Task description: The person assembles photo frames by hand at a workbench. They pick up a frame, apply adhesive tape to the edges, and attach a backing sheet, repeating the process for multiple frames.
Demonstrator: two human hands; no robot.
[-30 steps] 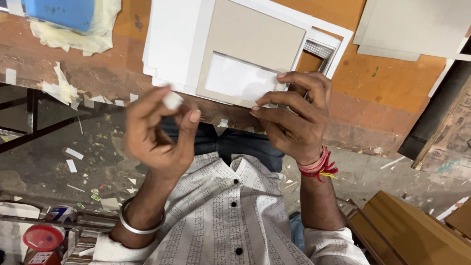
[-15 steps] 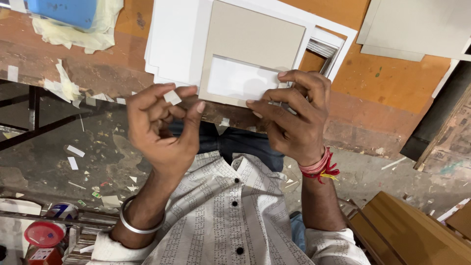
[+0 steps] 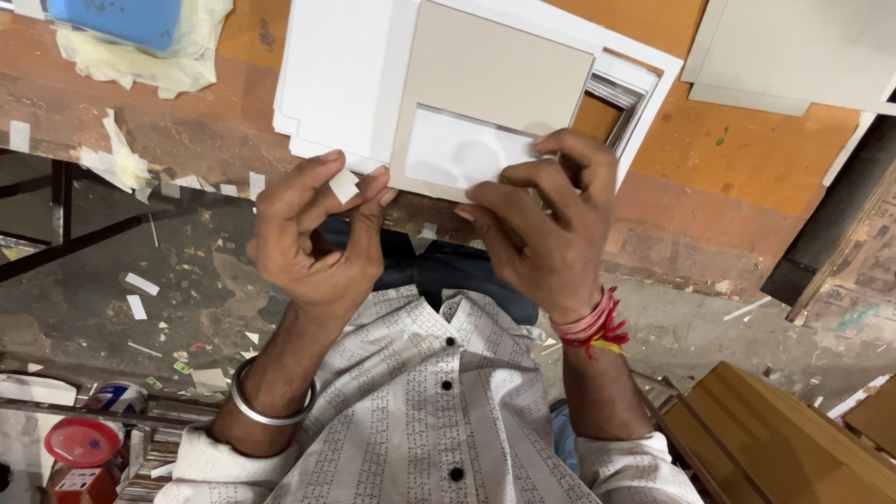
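Grey card board (image 3: 504,75), one, flat on a stack of white sheets (image 3: 336,75) at the near edge of the orange table (image 3: 747,177). Has a white sheet (image 3: 448,149) showing in its cut-out lower part. Sheets in the stack: several, exact no. can't tell, edges fanned at the right side.

R hand (image 3: 541,233): fingers half curled, tips pressed down on the white sheet and the board's near edge, nothing gripped. Prob. there to pin board and sheet so neither slides off the table lip.

L hand (image 3: 313,243): raised just off the table edge, thumb and forefinger closed on one small white piece of tape (image 3: 343,185), other fingers loosely bent. Held by the very tip, prob. to keep most of the piece free and unhandled. Sits just beside the board's near-left corner, not touching it as far as can be seen.

Count of the rest:
- tape bits (image 3: 121,163) stuck along the table edge, left: several, torn, uneven; likely parked there within reach.
- blue block (image 3: 121,19) on crumpled paper, top left: one.
- grey boards (image 3: 803,47) top right: at least two, overlapped.
- red-lidded jar (image 3: 82,448), bottom left on the floor side: one.
- steel bangle (image 3: 266,411) on L wrist: one; red thread (image 3: 593,329) on R wrist: one bunch.
- wooden crate (image 3: 784,439), bottom right: one, partly cut off.
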